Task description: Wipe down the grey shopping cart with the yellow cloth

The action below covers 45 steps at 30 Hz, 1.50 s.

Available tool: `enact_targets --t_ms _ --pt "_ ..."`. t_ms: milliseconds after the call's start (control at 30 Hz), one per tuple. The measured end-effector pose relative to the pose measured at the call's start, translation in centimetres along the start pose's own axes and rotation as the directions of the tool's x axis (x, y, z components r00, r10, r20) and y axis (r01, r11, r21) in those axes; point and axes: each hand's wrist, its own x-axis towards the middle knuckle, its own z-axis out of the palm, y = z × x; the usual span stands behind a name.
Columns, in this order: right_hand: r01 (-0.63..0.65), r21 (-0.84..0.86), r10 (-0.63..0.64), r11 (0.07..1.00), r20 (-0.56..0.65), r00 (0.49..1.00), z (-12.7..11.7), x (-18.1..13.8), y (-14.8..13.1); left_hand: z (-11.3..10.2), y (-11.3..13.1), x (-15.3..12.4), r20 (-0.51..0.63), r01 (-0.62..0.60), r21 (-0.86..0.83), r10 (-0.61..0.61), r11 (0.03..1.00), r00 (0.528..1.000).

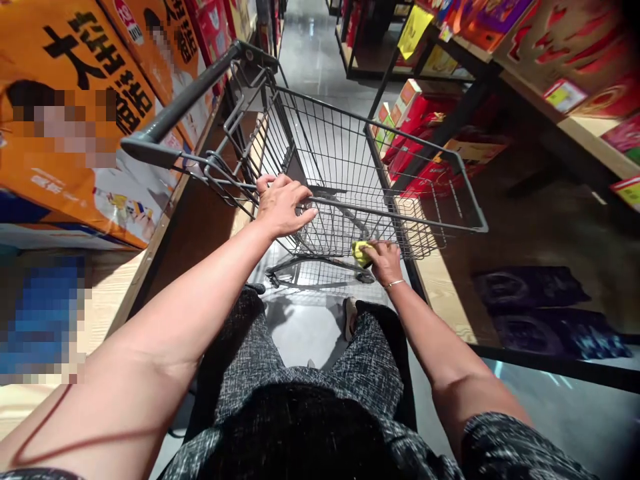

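Head view, looking down an aisle between store shelves. The left hand point(281, 203) is closed over the near top rim of a wire shopping cart point(350, 167), fingers curled across the upper rod. The right hand point(384, 261) is closed around a yellow cloth point(361, 253), bunched into a small wad and pressed against the lower edge of the basket's near wire wall, low and to the right of the left hand. Only the cloth's left portion shows; the rest is covered by the fingers. A thin bracelet point(395, 284) circles the right wrist.

The cart is grey metal mesh of thin parallel rods, with a smooth dark tubular handle point(185, 100) running diagonally at upper left. Its wheels are hidden behind the basket and lower rack.

Glossy orange cartons point(90, 107) line the left wooden shelf; parts of their print are blurred out. Red boxes point(425, 147) sit on the lower right shelf, partly in shadow. Speckled grey trousers point(320, 373) fill the foreground, and the floor is polished grey.
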Motion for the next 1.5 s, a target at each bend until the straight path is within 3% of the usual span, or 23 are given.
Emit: enact_targets --t_ms 67,167,233,300,367,467,600,700,767,833,967,1067,1200,1267,1367,1500 --pt "-0.001 -0.002 0.001 1.000 -0.222 0.975 -3.8 0.8 0.3 0.0 0.0 0.0 -0.001 -0.004 -0.013 0.004 1.000 1.000" --pt "-0.097 -0.001 0.085 0.995 -0.479 0.874 -9.3 1.9 1.1 0.1 0.0 -0.1 -0.019 -0.004 -0.026 0.004 1.000 1.000" --pt "-0.178 0.039 0.173 0.983 -0.512 0.841 -11.7 2.6 1.5 0.1 0.1 -0.2 -0.030 0.001 -0.024 -0.002 1.000 1.000" --pt "-0.227 0.091 0.244 0.970 -0.441 0.864 -12.9 3.6 1.6 0.1 0.3 -0.2 -0.017 0.009 -0.018 -0.009 1.000 1.000" --pt "-0.206 0.132 0.239 0.970 -0.330 0.913 -13.2 4.9 1.3 0.1 0.5 -0.3 0.005 0.018 -0.013 -0.018 1.000 1.000" --pt "-0.048 0.181 0.091 0.982 -0.238 0.967 -13.1 6.9 -0.4 0.1 0.8 -0.4 0.005 0.030 -0.008 -0.030 1.000 1.000" --pt "0.189 0.208 -0.124 0.960 -0.294 0.948 -12.9 8.2 -4.1 0.4 1.3 -0.5 -0.011 0.057 0.010 -0.057 0.998 0.998" --pt "0.273 0.177 -0.197 0.946 -0.354 0.914 -12.8 7.8 -5.4 0.5 1.8 -0.7 -0.006 0.069 0.020 -0.068 0.997 0.998" --pt "0.257 0.167 -0.190 0.952 -0.337 0.922 -12.6 7.1 -4.1 0.6 2.2 -0.7 0.004 0.064 0.013 -0.064 0.998 0.998" --pt "0.186 0.176 -0.131 0.967 -0.286 0.949 -12.5 6.3 -0.9 0.7 2.5 -0.7 0.008 0.060 0.000 -0.060 0.998 0.998" --pt "-0.124 0.188 0.162 0.974 -0.205 0.965 -12.4 4.8 7.5 0.9 2.8 -0.3 0.003 0.067 -0.018 -0.067 0.998 0.998" --pt "-0.258 0.212 0.297 0.943 -0.175 0.939 -12.0 4.1 10.8 0.8 2.6 0.5 0.051 0.067 -0.013 -0.066 0.998 0.997" --pt "-0.347 0.198 0.387 0.917 -0.222 0.895 -11.5 3.4 9.7 0.4 1.3 2.0 0.145 0.041 0.024 -0.044 0.999 0.988" --pt "-0.349 0.189 0.388 0.918 -0.241 0.890 -11.3 3.2 8.2 0.3 0.7 2.6 0.179 0.078 0.066 -0.089 0.995 0.980" --pt "-0.290 0.178 0.328 0.940 -0.248 0.911 -11.2 3.3 5.8 0.4 0.6 3.2 0.238 0.151 0.136 -0.180 0.979 0.954" --pt "-0.137 0.144 0.176 0.980 -0.310 0.934 -10.8 3.2 1.4 1.0 2.7 3.1 0.324 0.055 0.137 -0.097 0.989 0.941"
